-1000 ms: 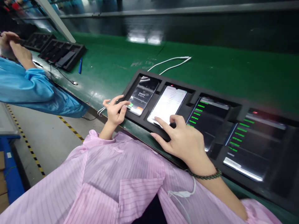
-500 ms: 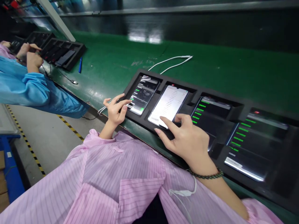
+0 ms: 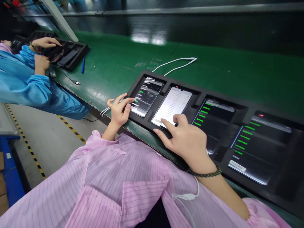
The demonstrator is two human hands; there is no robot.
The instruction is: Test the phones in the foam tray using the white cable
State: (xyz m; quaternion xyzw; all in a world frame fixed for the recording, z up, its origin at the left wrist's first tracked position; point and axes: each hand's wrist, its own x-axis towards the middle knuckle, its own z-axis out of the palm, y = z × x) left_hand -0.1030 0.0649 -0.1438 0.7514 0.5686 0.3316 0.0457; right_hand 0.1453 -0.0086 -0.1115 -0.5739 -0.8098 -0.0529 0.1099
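While the leftmost phone (image 3: 147,98) is being touched by the loosely spread left hand (image 3: 120,110), the white-screened phone (image 3: 172,106) is being touched near its near end by the right hand (image 3: 190,141), forefinger and thumb apart; nothing is being pinched. Both phones are being cradled in the black tray (image 3: 156,104), so light fingertip contact is probably being favoured, with palms being kept off neighbouring glass. Sideways movement is being limited by recess walls; room is being offered above.
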